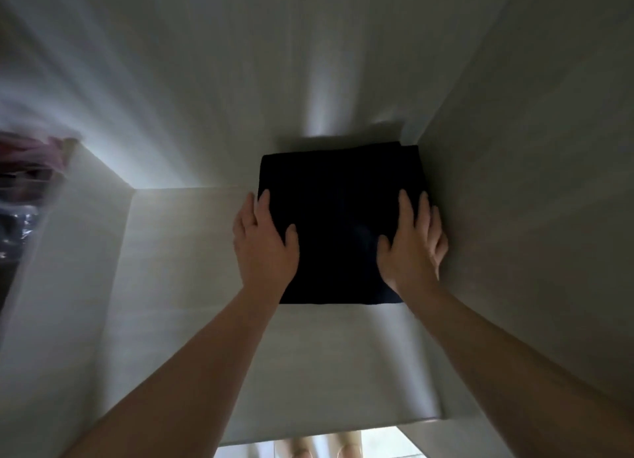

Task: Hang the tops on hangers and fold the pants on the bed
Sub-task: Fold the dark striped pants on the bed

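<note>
Left grip and right grip, fingers straight (both flat), on folded dark pants atop pale shelf.

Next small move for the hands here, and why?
Probably lift both hands straight off: the folded dark pants already lie flat on the shelf, beside its right wall, with the left hand and right hand resting on top.
</note>
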`<state>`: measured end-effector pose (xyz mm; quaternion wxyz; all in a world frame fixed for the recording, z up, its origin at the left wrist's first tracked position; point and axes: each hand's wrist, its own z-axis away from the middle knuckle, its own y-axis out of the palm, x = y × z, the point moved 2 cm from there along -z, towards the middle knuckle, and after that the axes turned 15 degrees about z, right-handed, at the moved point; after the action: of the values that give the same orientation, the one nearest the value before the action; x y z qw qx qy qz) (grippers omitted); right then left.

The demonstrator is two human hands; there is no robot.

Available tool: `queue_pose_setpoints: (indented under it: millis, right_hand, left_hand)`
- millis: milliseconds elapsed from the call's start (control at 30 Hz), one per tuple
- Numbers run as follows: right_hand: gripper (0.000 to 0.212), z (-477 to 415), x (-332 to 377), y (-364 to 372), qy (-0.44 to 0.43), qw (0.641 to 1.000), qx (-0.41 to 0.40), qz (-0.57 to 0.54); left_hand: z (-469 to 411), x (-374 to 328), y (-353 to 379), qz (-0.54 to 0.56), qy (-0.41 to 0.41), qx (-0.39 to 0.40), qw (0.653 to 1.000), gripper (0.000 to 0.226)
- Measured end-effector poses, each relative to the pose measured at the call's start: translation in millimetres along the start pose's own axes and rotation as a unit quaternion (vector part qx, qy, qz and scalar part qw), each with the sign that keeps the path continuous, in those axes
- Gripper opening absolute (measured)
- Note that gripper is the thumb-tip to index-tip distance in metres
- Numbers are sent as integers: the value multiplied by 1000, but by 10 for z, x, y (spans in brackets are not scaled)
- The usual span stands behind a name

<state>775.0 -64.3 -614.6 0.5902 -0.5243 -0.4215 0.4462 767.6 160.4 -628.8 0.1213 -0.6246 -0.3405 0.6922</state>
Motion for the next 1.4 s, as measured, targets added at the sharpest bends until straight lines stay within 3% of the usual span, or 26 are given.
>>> queue_pose_setpoints:
  millis: [100,200,367,500,700,867,1033,1133,1300,1400]
  right_hand:
    - [78,-82,97,206,-96,991,-23,86]
    - [72,-275,167,433,-85,992,-23,96]
    - [71,-582,166,778,-78,989,-29,122]
    - [70,-751,189,862,-83,987,9,136]
    - [83,-628,209,548,-92,976,144,135]
    - [85,129,20,211,-124,947,253,153]
    - [77,1048,-127,-14,-165,951,249,78]
    - [75,1476,-169,-195,-202,945,256,-19]
    - [67,1999,-178,-540,-262,938,198,-111]
    - [56,2321,-217,-638,-287,913,213,-197]
  left_hand:
    - [-62,16,269,-79,143,51,985,63]
    - [-215,154,536,-127,137,95,978,65]
    - [-464,344,842,-133,136,88,978,68]
    - [-565,337,900,-144,106,107,978,69]
    - [-401,118,694,-146,28,184,972,81]
    - [429,275,337,-134,-44,267,953,72]
    - [1303,366,-73,-25,-123,315,941,69]
    - [1774,293,-374,70,-148,279,946,65]
    - [2481,60,-929,117,-142,163,969,60]
    - [2963,-73,-1182,118,-138,118,976,57]
